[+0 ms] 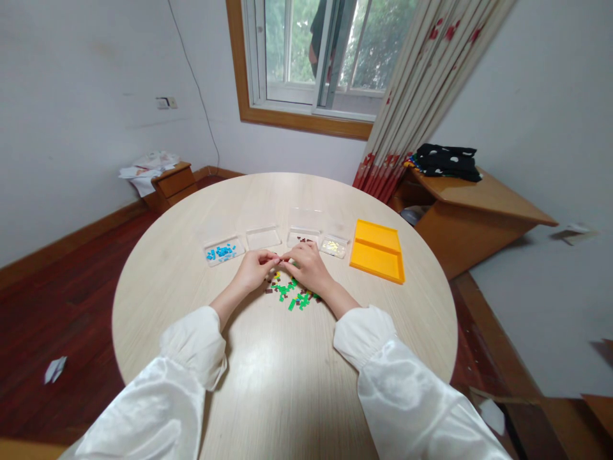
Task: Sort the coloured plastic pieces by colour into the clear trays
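Note:
My left hand (255, 269) and my right hand (309, 265) meet over the table, fingertips pinched together. Between them shows a sliver of a small brown brick (280, 260), mostly covered by the fingers. Just below lies a loose pile of small green bricks (282, 289), mixed with brown, yellow and blue ones. Behind my right hand stands a clear box with brown bricks (305, 240). A smaller clear box with pale yellow pieces (334, 246) sits to its right. Left of my left hand is a clear box of blue bricks (223, 252).
A clear box (263, 237) with no pieces visible in it stands behind my left hand. The yellow two-part tray (377, 232) lies on the right of the round table (278, 383). A wooden cabinet (488, 198) with folded black cloth (447, 161) stands beyond the table's right edge.

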Demonstrator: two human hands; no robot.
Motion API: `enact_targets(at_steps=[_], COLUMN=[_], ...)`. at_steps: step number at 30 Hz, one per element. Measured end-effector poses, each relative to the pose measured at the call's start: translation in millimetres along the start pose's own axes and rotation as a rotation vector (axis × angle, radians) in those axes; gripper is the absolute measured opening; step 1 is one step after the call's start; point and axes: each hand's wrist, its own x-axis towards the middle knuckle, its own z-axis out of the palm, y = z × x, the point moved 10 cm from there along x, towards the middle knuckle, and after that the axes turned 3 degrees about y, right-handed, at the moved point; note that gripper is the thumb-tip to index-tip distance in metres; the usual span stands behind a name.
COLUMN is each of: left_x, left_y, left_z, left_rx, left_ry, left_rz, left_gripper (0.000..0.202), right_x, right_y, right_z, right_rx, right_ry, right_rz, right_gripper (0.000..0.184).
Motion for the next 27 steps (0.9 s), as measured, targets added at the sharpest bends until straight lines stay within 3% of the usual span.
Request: enact_targets(at_steps=[8, 11, 14, 17, 22, 27], left_x=[3.3, 5.1, 5.2, 2.9, -4.0, -4.9], left_y=[-6.5, -4.8, -0.4, 9.1, 21.6, 18.2], left_z=[-3.6, -11.6, -21.7, -26.7, -18.9, -10.2], left_rx=[-0.034, 0.0, 0.161, 0.405, 0.731, 0.971], left_ry=[0.03, 0.081, 0.136, 0.167, 0.152, 0.125], left_rz=[-0.011, 0.03, 0.098, 0.217, 0.413, 0.449], left_gripper=[0.02, 0.019, 0.02, 0.022, 0.027, 0.035], right_x=[-1.5, -2.6, -10.0, -19.5, -26.3, -26.5], right_y=[1.7, 16.4, 45.0, 68.0, 84.1, 88.7], right_z=[2.1, -9.4, -32.1, -47.4, -52.9, -48.3], right_rx=[-0.001, -0.029, -0.127, -0.22, -0.283, -0.304], right_ry=[0.019, 0.136, 0.333, 0.443, 0.466, 0.424], right_rz=[0.008, 0.096, 0.287, 0.439, 0.559, 0.591], right_gripper=[0.011, 0.008, 0.008, 0.011, 0.015, 0.018])
